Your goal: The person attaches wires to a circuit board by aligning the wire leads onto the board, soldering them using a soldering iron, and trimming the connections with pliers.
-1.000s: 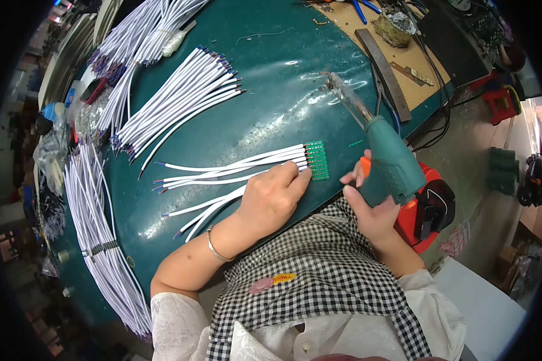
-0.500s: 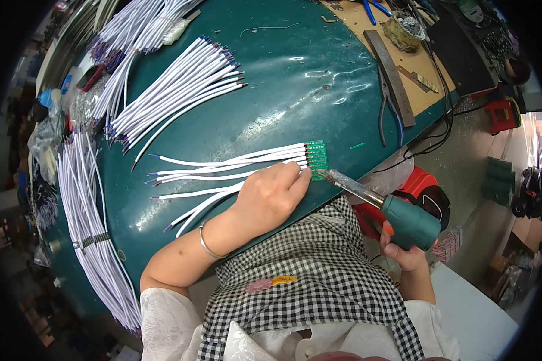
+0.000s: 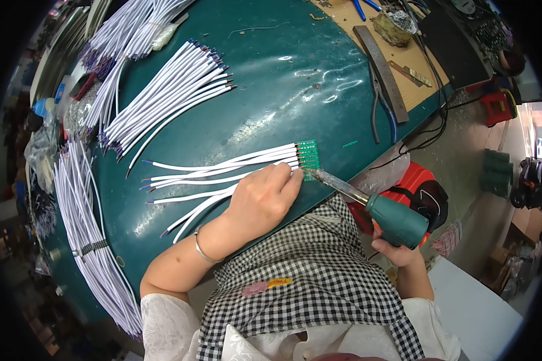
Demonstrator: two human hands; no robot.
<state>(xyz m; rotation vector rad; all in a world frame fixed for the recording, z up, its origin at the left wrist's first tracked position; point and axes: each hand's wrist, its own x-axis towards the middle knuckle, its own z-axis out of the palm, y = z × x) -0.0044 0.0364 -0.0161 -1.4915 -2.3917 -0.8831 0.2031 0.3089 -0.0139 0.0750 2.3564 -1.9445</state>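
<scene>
My left hand (image 3: 264,194) is closed, its fingers pinching the end of a white wire (image 3: 220,197) against a small green circuit board (image 3: 308,154). Several white wires lie side by side with their tips at the board's left edge and fan out leftward; the fingers cover part of them. My right hand (image 3: 397,248) grips a soldering iron (image 3: 397,219) with a thick green body and a metal barrel. Its tip (image 3: 311,172) reaches the board's lower part, just right of my left fingertips; exact contact is too small to tell.
Bundles of white wires (image 3: 168,96) lie at the far left, and a tied bundle (image 3: 96,246) at the near left. Pliers (image 3: 379,108) and a metal bar (image 3: 382,75) rest at the right. A green strip (image 3: 350,144) lies beyond the board. A red and black thing (image 3: 424,189) is below the table edge.
The whole view has shifted slightly, moving the table, board and hands a little left in the picture. Both hands keep their holds, and the iron's tip stays at the board.
</scene>
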